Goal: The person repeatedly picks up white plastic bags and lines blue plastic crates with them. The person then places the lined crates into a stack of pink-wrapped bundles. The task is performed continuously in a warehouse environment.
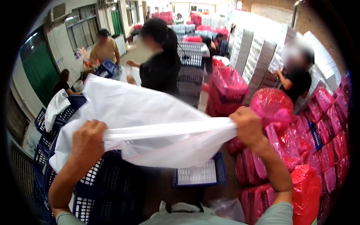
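Note:
A large white fabric or plastic sheet (150,105) is stretched across the view in front of me, folded over along a band between my hands. My left hand (88,140) grips it at the left, fingers closed. My right hand (247,125) is closed on its right end. Beneath the sheet, a blue crate (215,170) stands low with a white perforated piece (193,172) in it. Stacked blue baskets (93,176) are under and left of my left hand.
Pink-wrapped bundles (324,135) are piled high on the right; white stacks (243,47) stand behind. Co-workers are at left (105,48), centre (159,63) and right (296,82). Grey crates (191,75) stand in the middle distance. A white cloth (56,108) lies over baskets at left.

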`<state>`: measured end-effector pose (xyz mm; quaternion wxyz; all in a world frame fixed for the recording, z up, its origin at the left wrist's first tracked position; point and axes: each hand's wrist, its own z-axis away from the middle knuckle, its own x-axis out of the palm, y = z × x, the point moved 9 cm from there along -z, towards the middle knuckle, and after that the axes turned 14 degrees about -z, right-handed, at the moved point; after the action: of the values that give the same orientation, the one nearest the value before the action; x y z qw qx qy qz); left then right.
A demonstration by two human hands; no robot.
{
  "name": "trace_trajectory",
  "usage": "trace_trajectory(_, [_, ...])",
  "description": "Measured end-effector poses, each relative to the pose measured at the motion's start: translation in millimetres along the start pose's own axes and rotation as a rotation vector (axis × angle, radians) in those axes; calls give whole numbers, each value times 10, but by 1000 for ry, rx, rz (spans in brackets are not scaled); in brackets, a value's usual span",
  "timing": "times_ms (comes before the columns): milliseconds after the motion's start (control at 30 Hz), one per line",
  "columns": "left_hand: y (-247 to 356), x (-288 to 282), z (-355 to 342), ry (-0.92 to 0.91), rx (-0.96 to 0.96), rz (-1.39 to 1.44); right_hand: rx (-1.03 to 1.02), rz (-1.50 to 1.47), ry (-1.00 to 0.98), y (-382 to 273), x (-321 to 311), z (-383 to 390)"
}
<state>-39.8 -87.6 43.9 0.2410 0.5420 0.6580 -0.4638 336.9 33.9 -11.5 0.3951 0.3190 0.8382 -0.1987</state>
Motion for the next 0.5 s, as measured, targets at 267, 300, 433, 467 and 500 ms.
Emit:
trace_trajectory(267, [1732, 2253, 252, -683, 119, 199, 811, -1093, -159, 1996, 828, 1689])
trace_trajectory(300, [1790, 2511, 276, -582, 147, 117, 662, -764, -291, 2089, 976, 1831])
trace_trajectory(433, [1713, 3427, 471, -591, -43, 74, 512, -184, -534, 2458, 1589, 2501])
trace_trajectory(467, [1709, 3722, 612, -739, -114, 141, 531, -155, -574, 2573, 1796, 2726])
trace_trajectory(500, [1713, 3988, 761, -883, -190, 207, 552, -125, -594, 2623, 1979, 2863])
